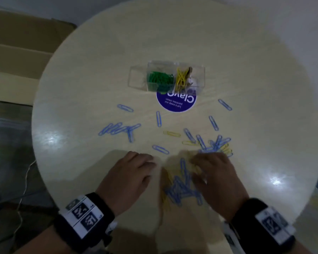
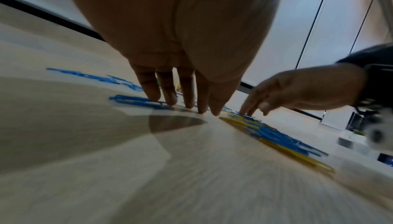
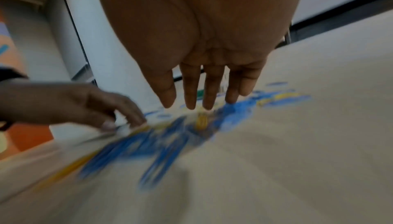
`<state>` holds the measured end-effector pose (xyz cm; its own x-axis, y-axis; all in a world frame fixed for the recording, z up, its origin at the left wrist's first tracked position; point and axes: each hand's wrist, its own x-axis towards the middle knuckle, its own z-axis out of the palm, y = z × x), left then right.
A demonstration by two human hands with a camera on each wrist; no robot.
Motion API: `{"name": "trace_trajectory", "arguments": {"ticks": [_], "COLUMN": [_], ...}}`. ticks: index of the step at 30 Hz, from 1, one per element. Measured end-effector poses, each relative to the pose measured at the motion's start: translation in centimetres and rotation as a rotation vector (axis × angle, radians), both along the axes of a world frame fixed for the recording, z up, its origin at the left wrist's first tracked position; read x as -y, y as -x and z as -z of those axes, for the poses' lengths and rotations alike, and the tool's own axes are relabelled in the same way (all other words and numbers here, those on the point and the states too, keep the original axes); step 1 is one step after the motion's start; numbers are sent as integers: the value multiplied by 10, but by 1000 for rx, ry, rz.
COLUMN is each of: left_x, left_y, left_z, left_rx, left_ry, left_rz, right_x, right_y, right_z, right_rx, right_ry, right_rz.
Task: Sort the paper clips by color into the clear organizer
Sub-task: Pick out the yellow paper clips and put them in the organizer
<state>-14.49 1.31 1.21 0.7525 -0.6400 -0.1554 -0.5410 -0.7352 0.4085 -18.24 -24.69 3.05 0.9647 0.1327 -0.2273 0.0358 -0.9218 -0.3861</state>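
Note:
A clear organizer (image 1: 136,77) stands mid-table, with green clips (image 1: 159,77) in one compartment and yellow clips (image 1: 182,77) in the one beside it. Blue clips (image 1: 119,129) and a few yellow clips (image 1: 172,133) lie scattered on the round table. A mixed blue and yellow pile (image 1: 182,189) lies near the front edge between my hands. My left hand (image 1: 151,167) has straight fingers, with the fingertips (image 2: 189,105) touching the tabletop left of the pile. My right hand (image 1: 196,169) reaches straight fingers down onto the pile, over a yellow clip (image 3: 201,121).
A round blue sticker (image 1: 176,100) lies just in front of the organizer. Cardboard boxes (image 1: 17,61) sit on the floor to the left, and a cable (image 1: 24,180) runs below them. The table's edge (image 1: 44,180) curves close to my wrists.

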Motion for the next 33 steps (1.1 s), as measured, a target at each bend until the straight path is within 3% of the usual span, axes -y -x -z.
{"name": "trace_trajectory", "arguments": {"ticks": [4, 8, 11, 15, 17, 19, 23, 27, 33], "left_x": [1, 21, 22, 12, 12, 19, 44, 49, 9], "left_y": [5, 17, 22, 13, 3, -10, -30, -39, -51], "left_z": [-3, -2, 5, 6, 2, -1, 4, 24, 21], "left_rx": [63, 76, 74, 123, 129, 153, 150, 78, 37], "left_ry": [23, 58, 1, -4, 3, 19, 90, -99, -132], "left_rz": [-122, 113, 130, 26, -52, -91, 21, 147, 42], "right_x": [-13, -24, -24, 7, 35, 54, 46, 13, 3], "right_y": [44, 45, 33, 16, 8, 4, 5, 8, 8], "right_z": [13, 20, 25, 22, 20, 19, 22, 21, 18], "right_rx": [-115, -105, -58, 135, 294, 336, 103, -140, -138], "right_ry": [94, 71, -38, -217, -184, -101, 60, 136, -51], "right_rz": [-86, -173, -183, 25, 228, 356, 176, 22, 8]}}
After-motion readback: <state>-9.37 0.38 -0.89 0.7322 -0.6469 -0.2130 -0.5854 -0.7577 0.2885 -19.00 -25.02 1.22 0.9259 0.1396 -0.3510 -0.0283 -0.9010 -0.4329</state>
